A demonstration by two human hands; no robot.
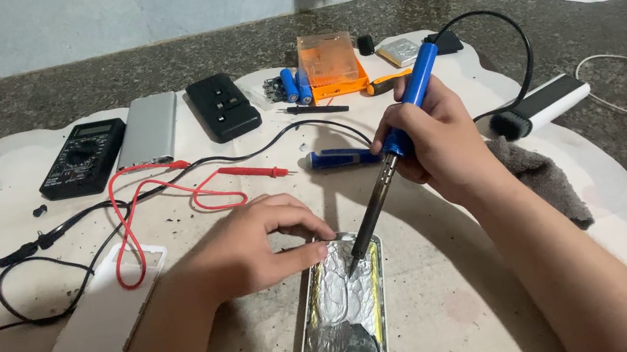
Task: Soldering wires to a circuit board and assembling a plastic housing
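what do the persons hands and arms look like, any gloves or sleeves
Both are bare: the left hand and right hand wear no gloves, rings or watch, and no sleeve shows on either forearm as far up as the head view reaches. Fingernails are short and unpainted.
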